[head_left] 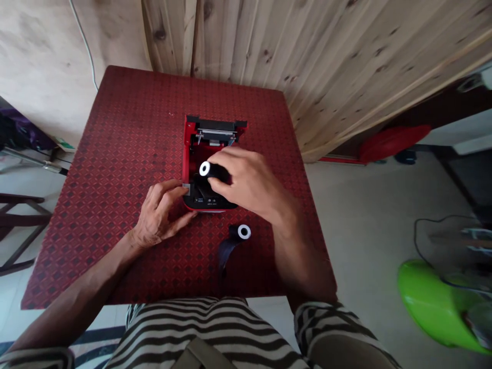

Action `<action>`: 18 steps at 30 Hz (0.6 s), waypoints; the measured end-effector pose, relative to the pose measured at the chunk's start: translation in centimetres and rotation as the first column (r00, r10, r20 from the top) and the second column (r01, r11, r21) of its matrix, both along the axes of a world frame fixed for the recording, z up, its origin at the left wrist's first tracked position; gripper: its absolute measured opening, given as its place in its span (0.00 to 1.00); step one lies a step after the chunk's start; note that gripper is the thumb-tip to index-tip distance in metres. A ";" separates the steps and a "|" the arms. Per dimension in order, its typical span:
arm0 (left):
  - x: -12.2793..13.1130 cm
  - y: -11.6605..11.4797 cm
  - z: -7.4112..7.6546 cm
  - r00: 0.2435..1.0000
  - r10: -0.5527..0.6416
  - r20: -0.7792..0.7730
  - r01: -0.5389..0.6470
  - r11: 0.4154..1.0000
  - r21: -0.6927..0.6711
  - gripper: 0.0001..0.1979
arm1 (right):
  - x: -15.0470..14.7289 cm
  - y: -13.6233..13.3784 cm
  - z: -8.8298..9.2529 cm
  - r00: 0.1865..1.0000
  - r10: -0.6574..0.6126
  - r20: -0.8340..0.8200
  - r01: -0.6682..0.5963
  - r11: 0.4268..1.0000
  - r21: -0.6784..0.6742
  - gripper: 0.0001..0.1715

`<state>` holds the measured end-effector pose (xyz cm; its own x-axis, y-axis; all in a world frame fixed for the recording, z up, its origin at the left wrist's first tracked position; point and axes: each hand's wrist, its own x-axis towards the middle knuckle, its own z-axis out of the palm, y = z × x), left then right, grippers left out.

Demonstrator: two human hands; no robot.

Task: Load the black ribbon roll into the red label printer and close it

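A red and black label printer stands on the table with its lid raised at the back. My left hand grips its front left corner, fingers on the grey piece at the side and thumb low by the front edge. Above the open compartment, my right hand is closed around a black ribbon roll with a white core end facing left. The fingertips behind that roll are hidden. A second black ribbon roll, also white-cored, lies in front of the printer with a loose strip trailing towards me.
The red patterned table backs onto a wooden plank wall. A dark wooden stool is at the left, and a bright green plastic object sits on the floor at the right. A white cable hangs at the upper left.
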<state>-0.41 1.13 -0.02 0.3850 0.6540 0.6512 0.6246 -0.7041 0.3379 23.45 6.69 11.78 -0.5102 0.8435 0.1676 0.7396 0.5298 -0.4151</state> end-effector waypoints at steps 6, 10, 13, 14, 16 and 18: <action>0.2 0.1 0.3 1.000 -0.009 0.015 0.008 0.999 0.033 0.33 | 8.1 -1.5 -3.4 0.725 -0.236 -0.647 0.072 0.960 -0.269 0.16; 0.3 0.2 0.2 0.999 -0.027 0.041 0.026 0.999 0.032 0.34 | 10.7 -1.2 -9.0 0.562 -0.412 -0.717 0.141 0.902 -0.408 0.17; 0.3 0.3 0.3 0.998 -0.027 0.053 0.025 0.999 0.024 0.35 | 10.7 -1.5 -11.4 0.614 -0.441 -0.655 0.203 0.890 -0.408 0.17; 0.3 0.3 0.3 0.998 -0.022 0.054 0.021 1.000 0.018 0.35 | 10.7 -1.6 -11.8 0.629 -0.443 -0.639 0.205 0.887 -0.413 0.17; 0.3 0.3 0.4 0.998 -0.015 0.054 0.014 1.000 0.011 0.34 | 10.6 -1.9 -12.0 0.643 -0.444 -0.624 0.196 0.883 -0.427 0.17; 0.3 0.3 0.4 0.998 -0.016 0.052 0.015 1.000 0.015 0.34 | 10.6 -2.0 -11.9 0.661 -0.435 -0.611 0.187 0.885 -0.427 0.17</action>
<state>-0.08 1.43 0.40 0.3604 0.6384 0.6801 0.5950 -0.7188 0.3595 34.10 4.72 -0.13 -0.0575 0.9963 0.0635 0.2864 0.0774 -0.9550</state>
